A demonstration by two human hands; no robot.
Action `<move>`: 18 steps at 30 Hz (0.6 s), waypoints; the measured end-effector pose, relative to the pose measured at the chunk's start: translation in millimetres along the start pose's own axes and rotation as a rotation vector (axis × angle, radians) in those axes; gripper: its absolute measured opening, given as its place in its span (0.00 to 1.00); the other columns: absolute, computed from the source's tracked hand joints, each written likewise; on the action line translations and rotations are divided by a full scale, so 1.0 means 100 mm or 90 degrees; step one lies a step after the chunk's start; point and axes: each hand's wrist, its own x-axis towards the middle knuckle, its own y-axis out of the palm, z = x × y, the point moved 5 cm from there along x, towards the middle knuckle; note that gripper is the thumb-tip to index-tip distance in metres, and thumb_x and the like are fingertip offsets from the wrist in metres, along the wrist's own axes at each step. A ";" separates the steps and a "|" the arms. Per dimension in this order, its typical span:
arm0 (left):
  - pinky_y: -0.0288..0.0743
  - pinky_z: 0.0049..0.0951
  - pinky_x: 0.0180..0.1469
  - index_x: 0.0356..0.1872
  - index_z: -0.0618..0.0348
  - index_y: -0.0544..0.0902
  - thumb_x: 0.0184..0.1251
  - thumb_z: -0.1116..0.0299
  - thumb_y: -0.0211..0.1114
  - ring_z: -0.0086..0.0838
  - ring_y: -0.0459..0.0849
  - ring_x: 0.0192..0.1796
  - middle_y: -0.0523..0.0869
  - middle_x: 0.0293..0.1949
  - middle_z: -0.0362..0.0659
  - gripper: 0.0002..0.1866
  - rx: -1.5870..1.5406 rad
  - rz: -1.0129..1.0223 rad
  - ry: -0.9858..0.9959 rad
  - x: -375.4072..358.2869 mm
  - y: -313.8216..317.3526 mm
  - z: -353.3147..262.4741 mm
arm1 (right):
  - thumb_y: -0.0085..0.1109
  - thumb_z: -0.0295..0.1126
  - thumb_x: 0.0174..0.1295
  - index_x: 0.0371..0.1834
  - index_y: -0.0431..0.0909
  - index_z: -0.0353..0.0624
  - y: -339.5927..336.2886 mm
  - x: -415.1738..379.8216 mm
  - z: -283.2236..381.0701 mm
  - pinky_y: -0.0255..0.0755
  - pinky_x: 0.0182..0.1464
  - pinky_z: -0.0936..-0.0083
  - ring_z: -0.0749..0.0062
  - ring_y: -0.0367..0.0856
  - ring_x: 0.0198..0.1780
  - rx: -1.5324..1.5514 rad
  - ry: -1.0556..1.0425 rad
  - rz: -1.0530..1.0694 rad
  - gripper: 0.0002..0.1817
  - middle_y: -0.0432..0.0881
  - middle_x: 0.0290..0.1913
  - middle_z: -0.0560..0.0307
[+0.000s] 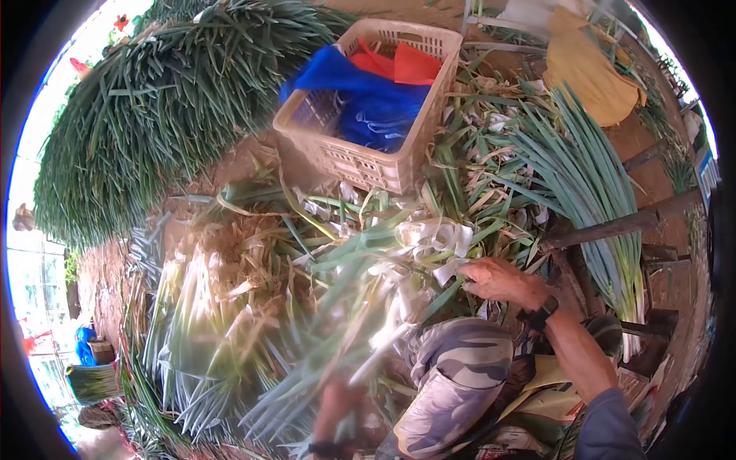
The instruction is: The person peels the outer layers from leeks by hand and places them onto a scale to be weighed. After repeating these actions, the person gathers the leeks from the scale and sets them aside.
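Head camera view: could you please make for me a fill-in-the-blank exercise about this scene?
The watch at the wrist of the right hand is ____.
In the beige plastic crate lie red cloth and ____ cloth.
The large heap of green onions lies to the ____ of the crate.
Missing words: black; blue; left.

Ground (pixel 107 284): brown, apparently bare earth; shows at left, along the top and at right, loose leaf litter (pixel 491 176) over the middle part. Left edge: very bright, washed-out daylight, with a pale upright structure (pixel 38 284) crossed by thin lines; material unclear. Red patches (pixel 121 22) near upper left, against the glare. Right side: dark wooden bars (pixel 613 230), one slanting above the ground. Top right: thin pale metal-looking rails (pixel 498 47). Lighting uneven: strong at left, a hazy glow across the centre, shade lower right.
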 end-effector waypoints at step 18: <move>0.76 0.23 0.40 0.57 0.64 0.87 0.70 0.66 0.71 0.18 0.82 0.36 0.89 0.37 0.37 0.18 -0.298 0.119 -0.023 0.19 0.01 -0.97 | 0.65 0.33 0.69 0.56 0.85 0.41 0.19 0.17 0.66 0.81 0.55 0.70 0.67 0.87 0.48 0.491 -0.161 0.094 0.15 0.90 0.46 0.55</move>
